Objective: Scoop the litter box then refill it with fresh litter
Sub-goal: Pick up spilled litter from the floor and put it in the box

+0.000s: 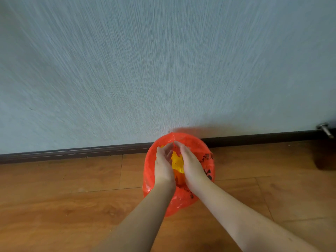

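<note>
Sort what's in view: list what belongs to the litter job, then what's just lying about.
Job:
- red plastic bag, mouth open, with something yellow inside
- left hand and right hand, both at the bag's mouth

Lying about:
- metal doorstop by the skirting
- small crumbs on the wooden floor

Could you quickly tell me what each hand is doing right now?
Left hand: open, fingers inside the red plastic bag, holding nothing visible.
Right hand: open, likewise.

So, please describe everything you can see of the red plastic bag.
The red plastic bag is thin, glossy and crinkled, with dark printing on its right side. It sits on the wooden floor against the baseboard, mouth spread open. Something yellow shows inside. The left hand and right hand reach into its mouth.
</note>
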Action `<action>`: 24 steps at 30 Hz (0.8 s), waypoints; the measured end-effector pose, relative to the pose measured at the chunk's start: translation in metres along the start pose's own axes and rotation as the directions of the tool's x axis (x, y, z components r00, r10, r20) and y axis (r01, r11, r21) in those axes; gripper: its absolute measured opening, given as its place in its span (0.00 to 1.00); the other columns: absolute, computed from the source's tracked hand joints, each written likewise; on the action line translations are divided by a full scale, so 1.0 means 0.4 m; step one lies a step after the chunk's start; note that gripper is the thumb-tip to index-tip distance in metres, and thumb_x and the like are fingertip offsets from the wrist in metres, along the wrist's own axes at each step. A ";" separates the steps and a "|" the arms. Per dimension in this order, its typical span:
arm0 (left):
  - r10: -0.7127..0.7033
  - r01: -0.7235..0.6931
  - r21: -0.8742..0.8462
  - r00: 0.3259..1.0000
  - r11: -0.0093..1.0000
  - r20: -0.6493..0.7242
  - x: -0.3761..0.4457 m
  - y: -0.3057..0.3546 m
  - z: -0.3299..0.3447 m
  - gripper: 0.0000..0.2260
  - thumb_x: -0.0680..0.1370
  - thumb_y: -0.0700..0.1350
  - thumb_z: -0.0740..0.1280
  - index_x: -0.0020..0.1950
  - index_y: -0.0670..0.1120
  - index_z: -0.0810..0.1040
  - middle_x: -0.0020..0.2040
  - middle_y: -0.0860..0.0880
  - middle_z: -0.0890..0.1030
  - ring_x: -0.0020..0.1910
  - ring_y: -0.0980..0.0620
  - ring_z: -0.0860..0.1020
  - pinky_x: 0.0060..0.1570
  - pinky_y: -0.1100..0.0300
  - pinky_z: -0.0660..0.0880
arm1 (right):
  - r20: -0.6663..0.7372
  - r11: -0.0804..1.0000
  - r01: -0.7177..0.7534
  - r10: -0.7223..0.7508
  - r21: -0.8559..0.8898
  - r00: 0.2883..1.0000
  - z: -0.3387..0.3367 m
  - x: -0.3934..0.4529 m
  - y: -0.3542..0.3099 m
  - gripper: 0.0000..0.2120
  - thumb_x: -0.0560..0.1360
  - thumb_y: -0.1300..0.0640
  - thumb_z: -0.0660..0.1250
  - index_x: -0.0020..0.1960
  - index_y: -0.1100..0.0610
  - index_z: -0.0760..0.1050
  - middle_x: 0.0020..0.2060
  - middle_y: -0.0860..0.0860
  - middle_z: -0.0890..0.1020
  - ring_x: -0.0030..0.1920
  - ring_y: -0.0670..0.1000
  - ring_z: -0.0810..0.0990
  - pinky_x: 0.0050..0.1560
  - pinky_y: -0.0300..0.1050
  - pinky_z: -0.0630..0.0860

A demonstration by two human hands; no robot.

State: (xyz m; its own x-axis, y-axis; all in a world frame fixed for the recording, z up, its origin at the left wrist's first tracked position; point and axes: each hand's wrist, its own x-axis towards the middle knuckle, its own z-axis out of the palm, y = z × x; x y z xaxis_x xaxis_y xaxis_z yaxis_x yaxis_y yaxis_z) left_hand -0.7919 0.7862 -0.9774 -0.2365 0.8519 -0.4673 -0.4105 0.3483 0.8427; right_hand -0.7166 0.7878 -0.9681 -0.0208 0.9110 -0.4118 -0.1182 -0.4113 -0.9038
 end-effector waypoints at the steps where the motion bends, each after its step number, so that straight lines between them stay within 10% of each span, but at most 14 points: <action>1: 0.051 -0.050 0.077 0.999 0.996 -0.003 -0.003 0.007 -0.001 0.21 0.85 0.54 0.48 0.56 0.53 0.81 0.58 0.55 0.82 0.61 0.58 0.77 0.65 0.57 0.69 | 0.002 0.997 0.042 -0.042 -0.058 0.999 -0.007 0.000 -0.004 0.15 0.81 0.45 0.55 0.64 0.40 0.74 0.60 0.35 0.74 0.63 0.38 0.70 0.63 0.39 0.66; 8: 0.184 -0.173 0.404 0.983 0.898 0.011 0.012 0.036 -0.018 0.17 0.84 0.51 0.51 0.55 0.52 0.79 0.52 0.54 0.83 0.53 0.54 0.80 0.54 0.55 0.75 | -0.006 0.866 0.230 -0.259 -0.444 0.966 -0.051 0.017 -0.028 0.16 0.81 0.55 0.57 0.68 0.49 0.72 0.64 0.42 0.74 0.66 0.42 0.70 0.66 0.37 0.65; 11: 0.284 -0.315 0.698 0.945 0.643 0.165 0.025 0.052 -0.036 0.16 0.84 0.48 0.52 0.62 0.50 0.76 0.56 0.54 0.80 0.52 0.58 0.76 0.48 0.63 0.69 | 0.028 0.701 0.252 -0.314 -0.667 0.949 -0.071 0.027 -0.023 0.20 0.81 0.53 0.58 0.73 0.51 0.66 0.69 0.47 0.72 0.69 0.47 0.68 0.70 0.46 0.65; 17: 0.340 -0.396 0.915 0.853 -0.074 0.397 0.033 0.044 -0.069 0.32 0.78 0.61 0.38 0.77 0.52 0.62 0.77 0.51 0.63 0.78 0.48 0.55 0.76 0.45 0.49 | 0.194 0.054 0.217 -0.284 -0.975 0.939 -0.097 0.024 0.005 0.25 0.80 0.45 0.54 0.76 0.46 0.57 0.75 0.49 0.62 0.75 0.53 0.56 0.75 0.54 0.46; 24: 0.236 -0.414 0.865 0.844 -0.285 0.482 0.033 0.026 -0.105 0.25 0.83 0.59 0.40 0.80 0.57 0.46 0.81 0.52 0.46 0.79 0.48 0.39 0.76 0.43 0.38 | 0.282 -0.095 0.266 -0.305 -0.959 0.910 -0.098 0.010 0.017 0.29 0.81 0.45 0.51 0.78 0.52 0.49 0.76 0.50 0.59 0.77 0.53 0.49 0.75 0.56 0.39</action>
State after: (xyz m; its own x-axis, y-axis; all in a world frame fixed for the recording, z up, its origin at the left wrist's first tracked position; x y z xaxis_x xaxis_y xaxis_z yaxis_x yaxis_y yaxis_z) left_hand -0.8363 0.7847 -0.9859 0.1279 0.9895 -0.0668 0.9763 -0.1138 0.1843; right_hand -0.6784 0.7875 -0.9805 -0.2630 0.9625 -0.0660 0.9582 0.2525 -0.1347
